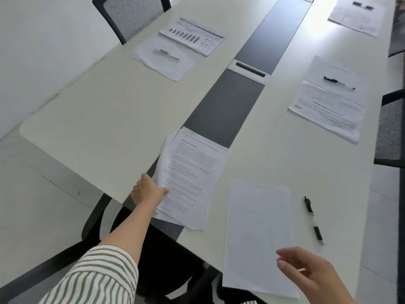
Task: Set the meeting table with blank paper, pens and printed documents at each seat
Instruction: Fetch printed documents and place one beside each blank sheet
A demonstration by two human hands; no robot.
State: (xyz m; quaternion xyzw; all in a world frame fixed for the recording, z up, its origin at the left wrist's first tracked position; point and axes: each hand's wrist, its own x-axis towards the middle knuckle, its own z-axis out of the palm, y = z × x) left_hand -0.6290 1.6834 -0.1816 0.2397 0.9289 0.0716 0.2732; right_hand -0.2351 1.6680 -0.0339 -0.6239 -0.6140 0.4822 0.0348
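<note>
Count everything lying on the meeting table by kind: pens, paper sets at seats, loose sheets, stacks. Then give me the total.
Pens: 4, the two farthest blurred
Paper sets laid at seats: 3
Loose blank sheet: 1
Stack of printed documents: 1, gripped by the left hand
Total: 9

Pale meeting table [109,110]: 1. Pens: 3. Black-and-clear ballpoint pen [313,220] near the near edge, second pen [338,81] by the right edge, third pen [168,54], blurred, by the left edge. Loose stack of printed white sheets [190,178]: 1. Lone blank white sheet [258,238]: 1. Black mesh chairs plainly seen: 2, left-edge chair [131,16], right-edge chair [392,128].
</note>
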